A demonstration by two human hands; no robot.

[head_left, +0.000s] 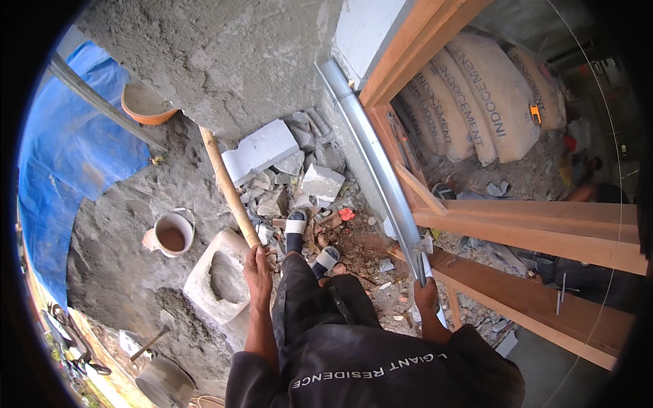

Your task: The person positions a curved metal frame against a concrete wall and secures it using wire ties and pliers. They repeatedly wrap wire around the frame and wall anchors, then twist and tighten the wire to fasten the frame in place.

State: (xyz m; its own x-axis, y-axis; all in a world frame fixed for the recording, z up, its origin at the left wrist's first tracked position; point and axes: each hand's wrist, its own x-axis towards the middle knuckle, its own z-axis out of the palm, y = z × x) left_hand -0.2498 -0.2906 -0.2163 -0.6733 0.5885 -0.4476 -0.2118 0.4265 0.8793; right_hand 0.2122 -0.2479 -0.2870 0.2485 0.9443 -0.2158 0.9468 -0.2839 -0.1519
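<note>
A: What do we have in the left hand point(258, 275)?

B: We see its fingers clamped round the near end of a wooden pole point(228, 183); the hand hides exactly where the pole stops. Its far end reaches the lower edge of the rough wall point(224, 61), but we cannot tell whether they touch.

A: And the right hand point(426, 296)?

B: Its fingers are closed on the near end of a long metal bar point(374, 153). We see mostly the back of the hand, so the fingertips are lost to us. The bar runs along the left edge of the wooden frame point(394, 173).

A: What else escapes us?

B: The wall's left corner covers part of the orange basin point(151, 120), and the grey bucket point(163, 386) is cut off below. Past the frame, we make out sacks point(490, 95) and, dimly, part of another person point(583, 192).
</note>
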